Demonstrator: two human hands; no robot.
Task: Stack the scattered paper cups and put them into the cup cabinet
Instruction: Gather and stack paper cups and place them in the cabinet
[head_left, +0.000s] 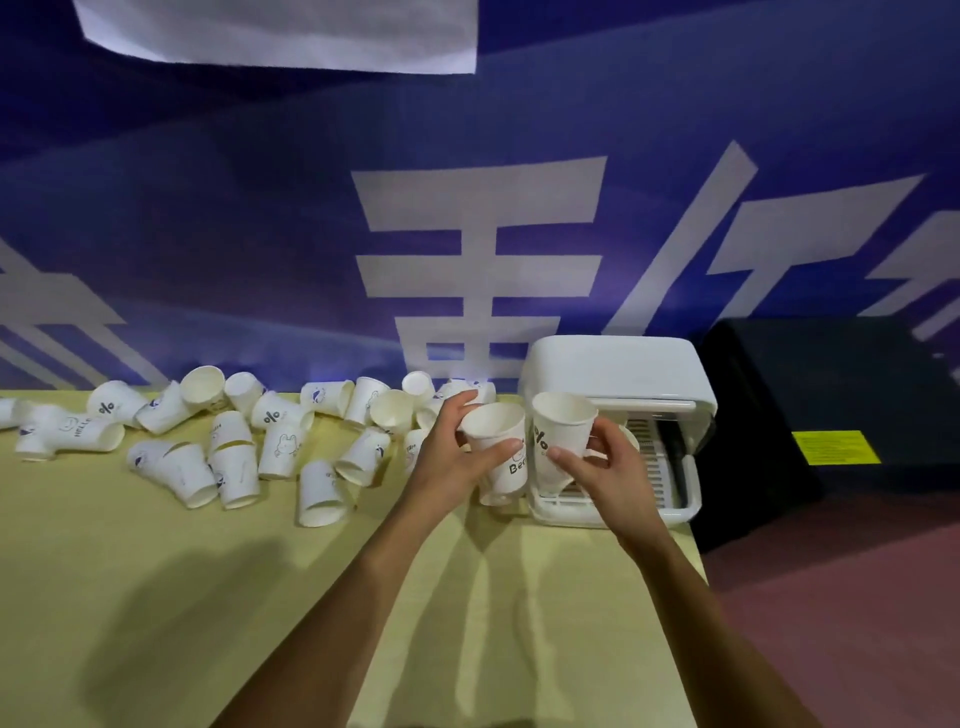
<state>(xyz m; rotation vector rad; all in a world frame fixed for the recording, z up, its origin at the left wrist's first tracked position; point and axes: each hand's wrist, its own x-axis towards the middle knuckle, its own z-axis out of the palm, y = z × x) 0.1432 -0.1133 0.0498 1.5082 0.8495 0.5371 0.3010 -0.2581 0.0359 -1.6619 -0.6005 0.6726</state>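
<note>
Two grips, one cup cabinet

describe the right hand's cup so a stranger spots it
Find the white cup cabinet. Before its open front, the right hand holds a paper cup. Its black percent sign sets it apart from the neighbouring Bec cup.

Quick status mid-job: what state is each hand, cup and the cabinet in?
left hand, grips a cup
left cup, held, mouth up
right hand, grips a cup
right cup, held, mouth up, not nested
cup cabinet, open, rack showing
scattered cups, mostly lying on their sides on the table
</note>
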